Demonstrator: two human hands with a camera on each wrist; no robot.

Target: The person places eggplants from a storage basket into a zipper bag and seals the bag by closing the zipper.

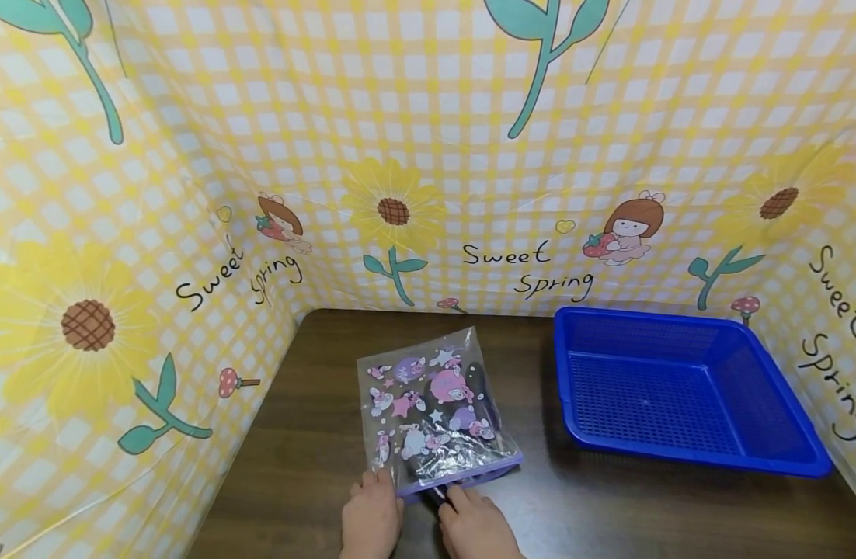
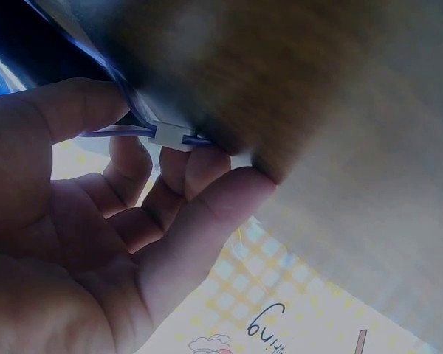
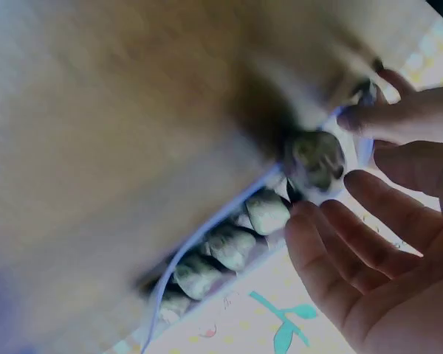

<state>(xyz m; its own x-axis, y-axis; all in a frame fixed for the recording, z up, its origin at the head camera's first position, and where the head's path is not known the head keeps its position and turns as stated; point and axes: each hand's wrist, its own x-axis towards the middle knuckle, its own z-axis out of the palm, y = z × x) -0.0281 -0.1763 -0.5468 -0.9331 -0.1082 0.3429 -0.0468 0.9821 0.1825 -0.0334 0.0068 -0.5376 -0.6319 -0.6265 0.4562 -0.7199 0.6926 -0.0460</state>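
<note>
A clear zip bag [image 1: 435, 411] with pink and purple cartoon prints lies on the table, its purple-edged mouth facing me. My left hand [image 1: 372, 516] pinches the mouth's left corner; in the left wrist view a white slider [image 2: 170, 135] sits on the purple zip by the fingers. Several dark things with rounded, greenish-looking ends [image 3: 229, 247] lie inside the bag along its mouth. At that opening my right hand [image 1: 478, 524] has its fingertips on one dark round-ended thing [image 3: 317, 161], which pokes out between the hands. Its exact kind is blurred.
To the right stands a blue plastic basket [image 1: 645, 400] with a perforated bottom. A brown wood-grain table [image 1: 288, 435] carries everything. Yellow checked cloth [image 1: 414, 116] with flower prints walls in the back and both sides.
</note>
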